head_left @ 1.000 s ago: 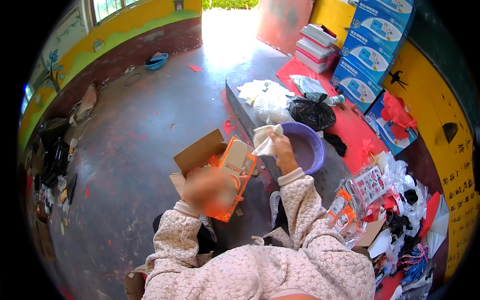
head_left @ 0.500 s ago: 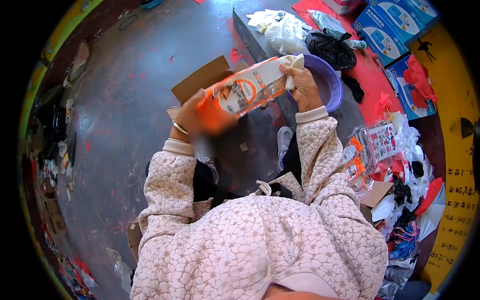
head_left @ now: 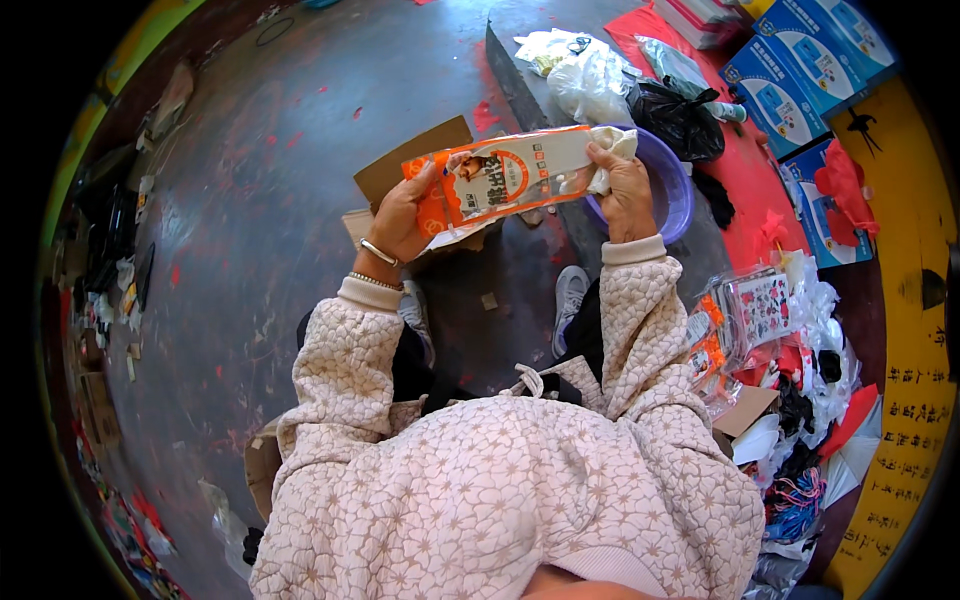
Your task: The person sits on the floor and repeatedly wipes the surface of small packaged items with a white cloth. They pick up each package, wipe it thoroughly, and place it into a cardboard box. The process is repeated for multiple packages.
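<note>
An orange-and-white flat packet (head_left: 505, 178) is held level above the purple basin (head_left: 668, 185), gripped at one end by the left hand (head_left: 400, 218); the other end is wiped with a white cloth (head_left: 612, 155) clutched in the right hand (head_left: 625, 190).

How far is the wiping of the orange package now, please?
Done: cannot tell. In hand: left hand holds the orange package; right hand presses a white cloth on its end. Left: more packets lie beside the person; purple basin is beneath.
</note>
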Available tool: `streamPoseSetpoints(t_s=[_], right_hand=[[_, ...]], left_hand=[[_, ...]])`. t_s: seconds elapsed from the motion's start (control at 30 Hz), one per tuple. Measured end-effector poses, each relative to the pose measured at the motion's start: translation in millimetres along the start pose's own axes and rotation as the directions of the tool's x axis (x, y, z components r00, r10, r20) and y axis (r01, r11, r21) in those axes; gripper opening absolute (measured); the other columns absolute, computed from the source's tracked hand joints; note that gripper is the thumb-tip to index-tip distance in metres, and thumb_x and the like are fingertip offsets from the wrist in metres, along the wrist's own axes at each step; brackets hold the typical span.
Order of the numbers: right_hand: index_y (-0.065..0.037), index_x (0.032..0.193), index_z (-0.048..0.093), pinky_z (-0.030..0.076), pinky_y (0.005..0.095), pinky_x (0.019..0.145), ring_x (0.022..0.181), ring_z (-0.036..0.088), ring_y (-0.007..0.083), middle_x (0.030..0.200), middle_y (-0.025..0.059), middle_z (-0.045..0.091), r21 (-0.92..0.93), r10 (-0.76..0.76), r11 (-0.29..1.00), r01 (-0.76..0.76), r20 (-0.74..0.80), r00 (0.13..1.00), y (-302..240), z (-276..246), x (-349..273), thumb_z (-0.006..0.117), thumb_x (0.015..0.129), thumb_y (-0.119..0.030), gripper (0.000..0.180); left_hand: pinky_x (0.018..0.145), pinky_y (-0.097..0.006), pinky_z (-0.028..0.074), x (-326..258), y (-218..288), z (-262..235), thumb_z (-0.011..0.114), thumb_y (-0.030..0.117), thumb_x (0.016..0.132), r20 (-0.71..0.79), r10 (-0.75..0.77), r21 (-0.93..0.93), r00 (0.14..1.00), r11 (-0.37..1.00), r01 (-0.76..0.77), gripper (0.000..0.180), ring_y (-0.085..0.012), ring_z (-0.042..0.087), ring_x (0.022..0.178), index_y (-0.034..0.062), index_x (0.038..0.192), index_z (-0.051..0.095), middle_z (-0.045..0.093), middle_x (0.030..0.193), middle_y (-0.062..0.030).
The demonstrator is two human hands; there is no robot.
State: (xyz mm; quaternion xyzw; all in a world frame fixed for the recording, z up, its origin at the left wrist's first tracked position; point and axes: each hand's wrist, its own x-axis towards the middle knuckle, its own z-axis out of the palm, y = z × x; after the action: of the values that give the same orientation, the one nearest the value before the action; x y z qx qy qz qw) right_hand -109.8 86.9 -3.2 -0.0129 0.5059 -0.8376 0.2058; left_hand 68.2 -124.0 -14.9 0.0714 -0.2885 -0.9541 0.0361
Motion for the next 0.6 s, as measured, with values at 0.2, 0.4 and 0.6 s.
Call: streamPoseSetpoints(t_s=[0.2, 0.4, 0.6], right_hand=[[-0.003, 0.099, 0.054, 0.052, 0.0373, 0.070, 0.081, 0.060, 0.0212, 0.091, 0.0075, 0.059, 0.024, -0.053, 0.998, 0.053, 0.026, 0.998, -1, -1, -2, 0.063, 0.075, 0.000, 0.026], [-0.007, 0.100, 0.051, 0.051, 0.0465, 0.072, 0.084, 0.059, 0.0240, 0.092, 0.0081, 0.058, 0.412, 0.096, 0.911, -0.035, -0.128, 0.987, 0, -17, 21, 0.060, 0.079, -0.004, 0.023], [-0.002, 0.099, 0.052, 0.049, 0.0340, 0.074, 0.083, 0.057, 0.0200, 0.092, 0.0077, 0.057, 0.395, 0.041, 0.919, 0.002, -0.101, 0.994, 44, 34, -3, 0.057, 0.078, 0.002, 0.022]], left_hand=[[0.098, -0.043, 0.035, -11, 5, 17, 0.037, 0.034, 0.092, 0.117, 0.099, 0.040, 0.988, 0.994, -0.104, 0.048, -0.0284, 0.042, 0.116, 0.0007, 0.126, 0.034, 0.041, 0.128, -0.0158], [0.102, -0.042, 0.029, 3, 12, -4, 0.049, 0.034, 0.087, 0.148, 0.272, -0.363, 0.951, 0.909, -0.204, 0.061, -0.0265, 0.031, 0.125, 0.0067, 0.135, 0.023, 0.028, 0.138, -0.0141], [0.100, -0.044, 0.031, 22, -41, 6, 0.055, 0.026, 0.085, 0.139, 0.264, -0.084, 0.955, 0.964, -0.254, 0.055, -0.0253, 0.035, 0.122, 0.0062, 0.129, 0.031, 0.036, 0.133, -0.0120]])
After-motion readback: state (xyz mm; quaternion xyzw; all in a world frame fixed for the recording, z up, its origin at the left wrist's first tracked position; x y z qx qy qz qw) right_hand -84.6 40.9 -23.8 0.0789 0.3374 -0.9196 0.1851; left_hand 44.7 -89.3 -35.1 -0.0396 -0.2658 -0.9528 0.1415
